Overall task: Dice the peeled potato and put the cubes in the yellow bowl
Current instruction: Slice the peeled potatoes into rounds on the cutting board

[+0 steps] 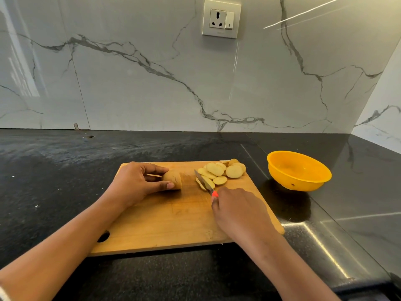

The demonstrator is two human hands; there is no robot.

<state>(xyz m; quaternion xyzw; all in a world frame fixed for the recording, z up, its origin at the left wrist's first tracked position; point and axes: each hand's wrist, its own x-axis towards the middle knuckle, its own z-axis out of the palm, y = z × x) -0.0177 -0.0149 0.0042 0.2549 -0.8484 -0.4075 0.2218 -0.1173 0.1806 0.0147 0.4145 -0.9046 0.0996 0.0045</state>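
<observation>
The left hand (pixel 134 183) grips the uncut end of the potato (pixel 172 178) on the board (pixel 173 224), thumb on its near side and fingers curled over its far side. The right hand (pixel 236 211) is closed round the orange handle of the knife (pixel 204 181). The blade reaches out past its fingers over the nearest slices (pixel 221 170), which are piled beyond the tip. The bowl (pixel 299 170) stands on the counter (pixel 65 170), well right of all the fingers

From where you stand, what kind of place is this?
Most likely a home kitchen: a dark stone counter, a marble-look wall with a socket, and a cutting board with potato slices.
</observation>
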